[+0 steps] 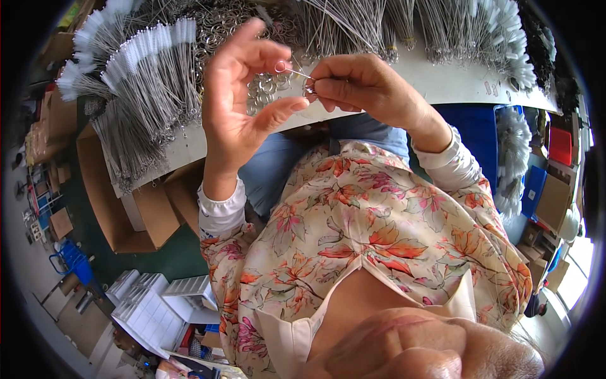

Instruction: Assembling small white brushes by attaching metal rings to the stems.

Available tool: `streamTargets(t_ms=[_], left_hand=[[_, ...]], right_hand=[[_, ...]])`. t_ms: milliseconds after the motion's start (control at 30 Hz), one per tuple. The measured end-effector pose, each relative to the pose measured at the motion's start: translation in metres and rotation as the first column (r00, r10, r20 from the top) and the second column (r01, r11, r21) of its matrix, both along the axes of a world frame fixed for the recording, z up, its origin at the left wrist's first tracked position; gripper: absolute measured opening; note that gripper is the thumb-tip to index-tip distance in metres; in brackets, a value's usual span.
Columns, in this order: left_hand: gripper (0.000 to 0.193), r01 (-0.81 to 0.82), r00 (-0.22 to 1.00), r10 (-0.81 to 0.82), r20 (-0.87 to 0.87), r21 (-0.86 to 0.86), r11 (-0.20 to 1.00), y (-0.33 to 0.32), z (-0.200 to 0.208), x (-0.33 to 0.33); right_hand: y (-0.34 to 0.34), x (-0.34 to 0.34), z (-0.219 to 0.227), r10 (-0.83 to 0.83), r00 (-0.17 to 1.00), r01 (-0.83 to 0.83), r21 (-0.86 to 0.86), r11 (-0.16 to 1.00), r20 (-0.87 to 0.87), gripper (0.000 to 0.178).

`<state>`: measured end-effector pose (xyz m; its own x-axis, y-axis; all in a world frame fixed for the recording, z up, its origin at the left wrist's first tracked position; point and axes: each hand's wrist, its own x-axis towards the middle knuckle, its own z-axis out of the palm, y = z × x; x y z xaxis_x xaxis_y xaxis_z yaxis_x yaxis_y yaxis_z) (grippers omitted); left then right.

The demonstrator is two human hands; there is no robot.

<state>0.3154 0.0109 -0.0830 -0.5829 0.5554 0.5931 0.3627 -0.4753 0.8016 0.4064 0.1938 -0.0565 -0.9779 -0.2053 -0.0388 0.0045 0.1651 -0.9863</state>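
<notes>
Both hands are up over the white bench (442,79), working close together. The left hand (243,95) has its fingers spread, forefinger and thumb tips pinching a small silver metal ring (280,66) in the air. The right hand (360,85) is closed in a tight pinch on a thin steel wire (302,74) that runs straight across to the ring. Just below the hands, a loose heap of metal rings (265,88) lies on the bench. Bundles of white-bristled wire brushes (142,82) fan out at the left, with more wire brushes (467,28) heaped along the far edge.
</notes>
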Motion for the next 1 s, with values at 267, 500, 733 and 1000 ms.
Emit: streamTargets(t_ms=[267, 500, 733, 1000], left_hand=[[0.037, -0.366, 0.85, 0.259, -0.458, -0.162, 0.917, 0.0, -0.001, 0.028], [0.015, -0.103, 0.977, 0.066, -0.201, -0.181, 0.978, 0.009, -0.013, 0.049], [0.031, -0.386, 0.91, 0.288, -0.297, -0.359, 0.85, 0.005, -0.042, 0.059], [0.013, -0.624, 0.781, 0.346, -0.52, -0.683, 0.38, -0.016, -0.091, 0.036]], right_hand=[[0.004, 0.012, -0.007, 0.115, 0.973, -0.047, -0.319, 0.946, 0.198, 0.02], [0.017, 0.028, -0.016, 0.246, 0.911, -0.074, -0.456, 0.887, 0.33, 0.02], [0.093, 0.07, -0.054, -0.087, 0.996, 0.082, 0.531, 0.844, -0.016, 0.017], [0.146, 0.093, -0.103, -0.454, 0.862, 0.474, 0.678, 0.563, -0.225, 0.012]])
